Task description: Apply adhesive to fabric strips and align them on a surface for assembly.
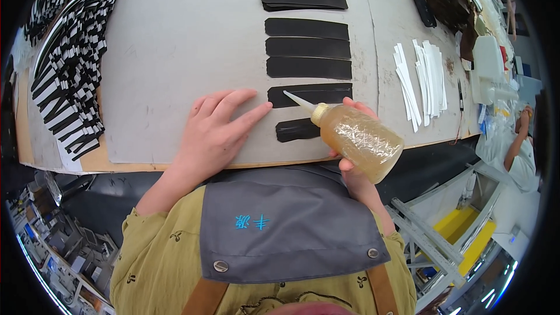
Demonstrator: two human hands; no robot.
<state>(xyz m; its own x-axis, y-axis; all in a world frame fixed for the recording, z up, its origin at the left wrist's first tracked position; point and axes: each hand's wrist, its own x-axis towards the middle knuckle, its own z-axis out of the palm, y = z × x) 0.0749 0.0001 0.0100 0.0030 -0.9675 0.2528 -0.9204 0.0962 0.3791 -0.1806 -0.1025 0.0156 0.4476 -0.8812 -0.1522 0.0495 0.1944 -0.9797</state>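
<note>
My right hand (356,166) is wrapped round a glue bottle (364,140) of amber liquid, tilted with its pale nozzle (298,101) pointing up and left. The nozzle's tip lies over a black strip (315,90), which bears a thin shiny line along its length. My left hand (219,122) rests on the grey board with fingers spread, the index fingertip at the strip's left end. Nearer to me is another black strip (296,129), its right part hidden by the bottle. Farther off, several more black strips (308,48) lie in a column.
A long pile of black-and-white strips (76,76) fills the table's left side. On the right lie white strips (430,79), a thin pen-like tool (460,94) and dark brown material (446,0). The grey board (186,35) covers the middle. Another person's arm (521,134) shows at far right.
</note>
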